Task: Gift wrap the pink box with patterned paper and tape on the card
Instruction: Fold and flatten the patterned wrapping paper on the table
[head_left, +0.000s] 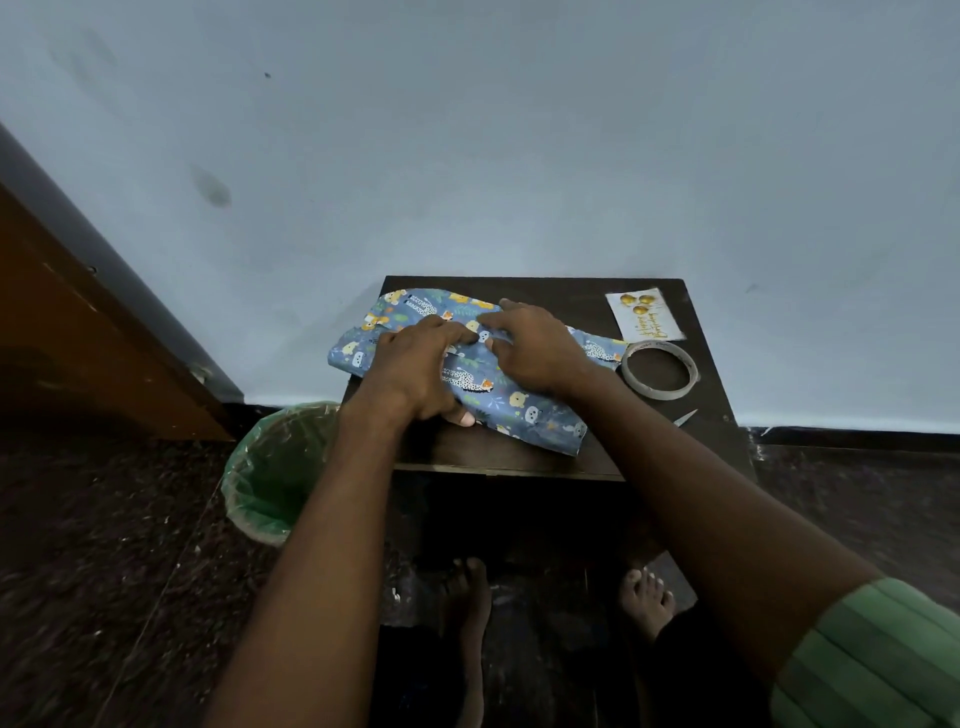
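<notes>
Blue patterned paper (511, 402) with cartoon animals lies folded over on the small dark table (498, 454); the pink box is hidden under it. My left hand (415, 371) lies on the paper's left part, fingers curled over a fold and thumb at the near edge. My right hand (535, 345) presses down on the paper's middle, fingertips meeting those of the left hand. A white card (645, 315) with gold balloons and lettering lies at the table's far right corner. A roll of tape (660, 370) lies flat just in front of the card.
A pointed blade tip, perhaps scissors (687, 417), shows at the table's right edge by my right forearm. A bin with a green liner (275, 470) stands on the floor left of the table. A wall runs right behind the table. Bare feet (647, 597) are below.
</notes>
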